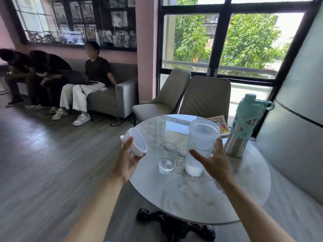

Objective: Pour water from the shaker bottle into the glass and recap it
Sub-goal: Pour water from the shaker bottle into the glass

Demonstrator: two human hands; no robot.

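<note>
- My left hand (128,158) has the lid (137,142) pinched, thumb on the near rim, other fingers curled under it. It hangs off the table's left edge, open side facing right, so it's out of the pour path and ready for recapping.
- Shaker bottle (201,147) stands upright on the round marble table (192,198), mouth open, no cap on. Water sits in the lower part, w/ a whitish bottom.
- My right hand (214,162) is spread wide, thumb pointing left across the bottle's front, fingers going round its right side. Whether skin is touching plastic yet, can't tell; I see no firm squeeze, so I'd call it open, shaping for a wrap grip.
- Glass (167,157) is just left of the bottle, between my two hands, upright and looking empty, maybe a trace at the base. Close enough that a short tilt leftward should reach it.
- Far right: steel flask (242,130) w/ teal cap and straps, just beside the bottle on its right. A colourful booklet (218,124) lies behind, at the far edge. Neither is in the way, but the flask leaves my fingers less room.
- My read: uncapping done, pour not begun. Next I need a solid wrap mid-bottle, lift, tip toward the glass.
- Risk: wide mouth, narrow glass; a fast tilt could slosh over the rim.
</note>
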